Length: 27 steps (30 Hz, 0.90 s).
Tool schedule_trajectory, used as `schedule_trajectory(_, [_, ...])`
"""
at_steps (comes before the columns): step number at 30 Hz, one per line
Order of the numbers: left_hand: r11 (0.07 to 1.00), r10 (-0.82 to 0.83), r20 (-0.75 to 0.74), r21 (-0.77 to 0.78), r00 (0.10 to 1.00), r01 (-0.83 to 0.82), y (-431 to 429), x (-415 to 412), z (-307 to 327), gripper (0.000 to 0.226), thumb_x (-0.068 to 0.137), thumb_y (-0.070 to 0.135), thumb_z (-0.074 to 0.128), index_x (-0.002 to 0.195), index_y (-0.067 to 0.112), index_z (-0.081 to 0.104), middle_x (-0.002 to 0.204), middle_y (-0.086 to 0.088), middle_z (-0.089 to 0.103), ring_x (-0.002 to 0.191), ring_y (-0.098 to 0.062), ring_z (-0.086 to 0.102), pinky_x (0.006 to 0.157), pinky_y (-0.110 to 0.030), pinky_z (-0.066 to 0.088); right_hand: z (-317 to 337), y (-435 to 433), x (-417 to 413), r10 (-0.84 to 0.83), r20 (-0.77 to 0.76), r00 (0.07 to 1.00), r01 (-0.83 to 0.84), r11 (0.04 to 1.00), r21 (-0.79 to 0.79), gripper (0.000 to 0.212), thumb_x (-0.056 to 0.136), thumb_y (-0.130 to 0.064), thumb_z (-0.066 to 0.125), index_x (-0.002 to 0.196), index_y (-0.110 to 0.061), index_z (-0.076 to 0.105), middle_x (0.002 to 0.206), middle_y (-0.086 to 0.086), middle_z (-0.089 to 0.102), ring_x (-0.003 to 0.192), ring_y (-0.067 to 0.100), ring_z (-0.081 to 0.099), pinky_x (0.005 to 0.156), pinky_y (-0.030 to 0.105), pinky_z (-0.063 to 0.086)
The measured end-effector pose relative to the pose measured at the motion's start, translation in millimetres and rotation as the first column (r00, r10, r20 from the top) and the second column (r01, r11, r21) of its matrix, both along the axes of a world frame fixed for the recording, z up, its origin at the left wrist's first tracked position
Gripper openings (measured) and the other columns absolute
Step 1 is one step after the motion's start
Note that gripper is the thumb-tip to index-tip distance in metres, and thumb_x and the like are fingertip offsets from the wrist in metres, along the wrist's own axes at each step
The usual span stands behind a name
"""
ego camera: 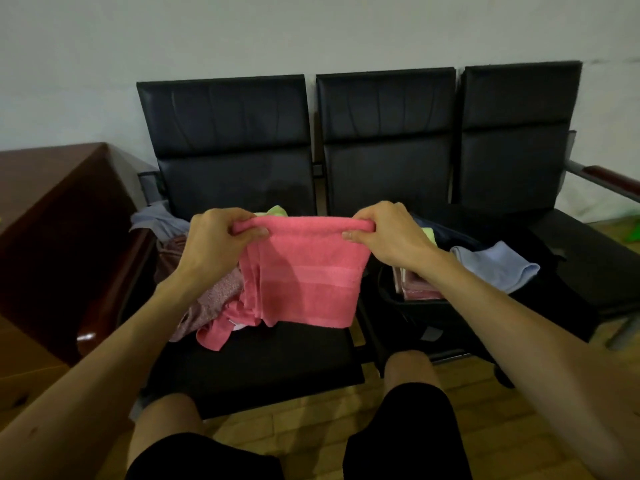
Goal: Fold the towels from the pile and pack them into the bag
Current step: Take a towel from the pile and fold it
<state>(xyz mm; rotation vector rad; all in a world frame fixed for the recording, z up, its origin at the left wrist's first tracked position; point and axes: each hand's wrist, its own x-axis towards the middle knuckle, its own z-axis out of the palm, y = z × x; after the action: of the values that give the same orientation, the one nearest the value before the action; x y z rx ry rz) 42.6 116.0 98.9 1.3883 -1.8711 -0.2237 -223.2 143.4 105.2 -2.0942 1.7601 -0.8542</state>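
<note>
A pink towel [308,271] hangs folded in the air over the left seat. My left hand [216,237] pinches its top left corner and my right hand [388,233] pinches its top right corner. Behind and below it lies the pile of towels [211,299], with pink, mauve, grey and green pieces. On the middle seat stands the open dark bag [446,317]; folded pinkish towels [415,285] lie inside it. A light blue towel [498,265] is draped over the bag's right side.
A row of three black seats [388,133] stands against a pale wall. A brown wooden cabinet [59,216] is at the left, a cardboard box [24,372] below it. My knees in black shorts are at the bottom, over a wooden floor [311,431].
</note>
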Motion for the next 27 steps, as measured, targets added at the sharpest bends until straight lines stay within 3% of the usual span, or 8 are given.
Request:
schedule_trajectory(6, [0.998, -0.048, 0.136, -0.039, 0.99, 0.054, 11, -6, -6, 0.031, 0.08, 0.022, 0.08, 0.106, 0.008, 0.074, 0.103, 0.001, 0.048, 0.092, -0.013, 0.049, 0.081, -0.022, 0.038, -48, 12, -15, -0.025, 0.17, 0.985, 0.015, 0.998, 0.059, 0.02, 0.088, -0.034, 0.071, 0.078, -0.017, 0.069, 0.074, -0.008, 0.06, 0.068, 0.006, 0.055, 0.067, 0.031, 0.045])
schedule_trajectory(10, [0.98, -0.195, 0.092, 0.054, 0.976, 0.191, 21, -19, -4, 0.022, 0.087, 0.025, 0.071, 0.107, 0.013, 0.069, 0.121, 0.006, 0.058, 0.102, -0.005, 0.054, 0.087, -0.02, 0.042, -71, 22, -28, 0.021, 0.346, 0.938, -0.06, 0.993, 0.103, 0.015, 0.087, -0.028, 0.074, 0.089, -0.013, 0.072, 0.112, -0.007, 0.061, 0.098, 0.002, 0.058, 0.08, 0.013, 0.044])
schedule_trajectory(13, [0.933, -0.338, -0.032, 0.12, 0.941, 0.339, 23, -33, 1, 0.011, 0.093, 0.027, 0.062, 0.097, 0.017, 0.065, 0.088, 0.01, 0.063, 0.079, -0.004, 0.061, 0.066, -0.019, 0.05, -70, 38, -37, -0.059, 0.796, 0.602, -0.153, 0.97, 0.188, 0.024, 0.083, -0.021, 0.075, 0.105, -0.011, 0.072, 0.113, -0.002, 0.072, 0.106, 0.013, 0.066, 0.09, 0.024, 0.052])
schedule_trajectory(15, [0.918, -0.369, -0.147, 0.096, 0.918, 0.385, 21, -46, 5, 0.006, 0.096, 0.023, 0.06, 0.094, 0.019, 0.064, 0.087, 0.011, 0.064, 0.077, 0.0, 0.061, 0.064, -0.012, 0.047, -79, 49, -32, -0.155, 0.923, 0.354, -0.244, 0.937, 0.251, 0.03, 0.075, -0.018, 0.078, 0.103, -0.018, 0.068, 0.099, -0.003, 0.076, 0.098, 0.015, 0.069, 0.089, 0.031, 0.052])
schedule_trajectory(18, [0.919, -0.344, -0.295, 0.089, 0.891, 0.384, 10, -61, 6, 0.008, 0.096, 0.027, 0.06, 0.094, 0.021, 0.065, 0.088, 0.007, 0.068, 0.081, 0.001, 0.064, 0.069, -0.012, 0.05, -93, 64, -14, -0.186, 0.865, 0.466, -0.311, 0.881, 0.357, 0.044, 0.07, -0.016, 0.08, 0.109, -0.028, 0.061, 0.106, -0.006, 0.072, 0.099, 0.011, 0.068, 0.088, 0.031, 0.053])
schedule_trajectory(21, [0.91, -0.217, -0.459, 0.224, 0.862, 0.348, -9, -63, -9, 0.023, 0.092, 0.043, 0.063, 0.1, 0.022, 0.069, 0.096, 0.006, 0.072, 0.09, -0.007, 0.068, 0.079, -0.028, 0.054, -87, 69, -11, -0.187, 0.883, 0.43, -0.272, 0.906, 0.325, 0.03, 0.079, -0.016, 0.075, 0.105, -0.027, 0.066, 0.105, -0.005, 0.073, 0.099, 0.012, 0.069, 0.09, 0.034, 0.054])
schedule_trajectory(24, [0.675, 0.197, -0.774, 0.553, 0.602, 0.489, -11, -72, -38, 0.043, 0.086, 0.055, 0.065, 0.112, 0.022, 0.067, 0.114, -0.006, 0.07, 0.103, -0.022, 0.066, 0.08, -0.04, 0.054, -67, 69, -19, -0.202, 0.876, 0.439, -0.243, 0.911, 0.332, 0.027, 0.083, -0.028, 0.072, 0.109, -0.026, 0.064, 0.106, -0.005, 0.071, 0.098, 0.012, 0.07, 0.086, 0.032, 0.056])
schedule_trajectory(27, [0.449, 0.41, -0.866, 0.465, 0.287, 0.763, 3, -92, -81, 0.057, 0.081, 0.063, 0.061, 0.124, 0.025, 0.07, 0.133, -0.015, 0.062, 0.126, -0.038, 0.054, 0.105, -0.056, 0.04, -60, 65, -26, -0.235, 0.889, 0.393, -0.272, 0.894, 0.357, 0.038, 0.082, -0.033, 0.072, 0.118, -0.026, 0.061, 0.115, 0.001, 0.069, 0.104, 0.018, 0.068, 0.092, 0.04, 0.055])
